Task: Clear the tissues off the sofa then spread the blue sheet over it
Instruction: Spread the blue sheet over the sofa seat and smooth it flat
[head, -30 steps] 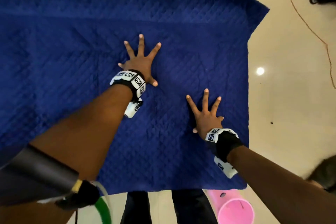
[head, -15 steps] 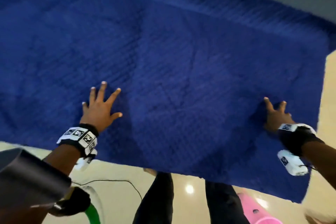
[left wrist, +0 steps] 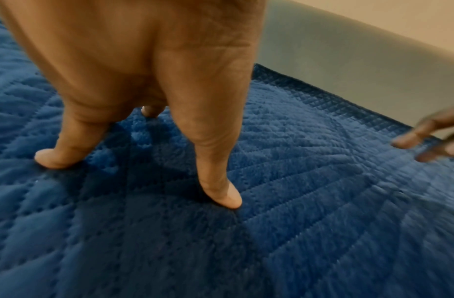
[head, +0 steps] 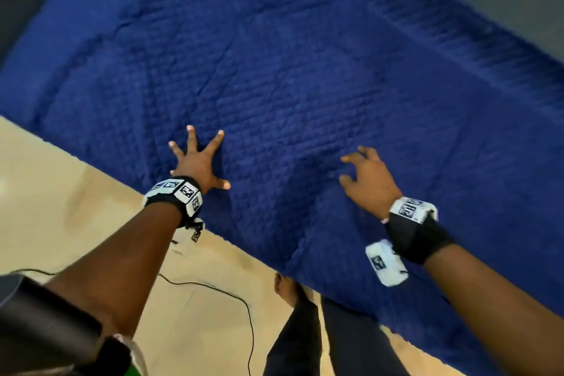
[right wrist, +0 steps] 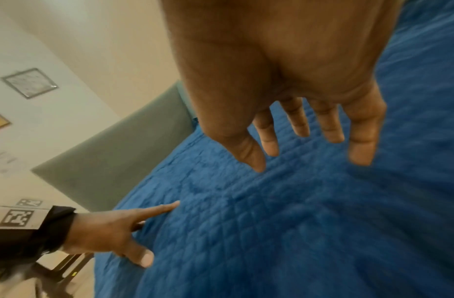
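Note:
The quilted blue sheet (head: pixel 305 85) lies spread over the sofa seat, its front edge hanging toward the floor. My left hand (head: pixel 198 159) presses flat on the sheet near that front edge, fingers splayed; its fingertips (left wrist: pixel 223 199) dent the fabric. My right hand (head: pixel 366 174) hovers just above the sheet to the right, fingers loosely bent and holding nothing, and the right wrist view shows the fingers (right wrist: pixel 297 129) clear of the cloth. The grey sofa back (left wrist: pixel 348 66) rises behind the sheet's hem. No tissues are in view.
Beige floor (head: pixel 61 192) runs along the sofa's front, with a thin black cable (head: pixel 238 299) lying on it. My dark-trousered legs (head: pixel 305 339) stand at the sheet's hanging edge. A dark chair frame (right wrist: pixel 62 268) is at the sofa's left end.
The view has swung left along the sofa. My left hand still presses flat on the sheet; my right hand has lifted off it and come in closer to the left one.

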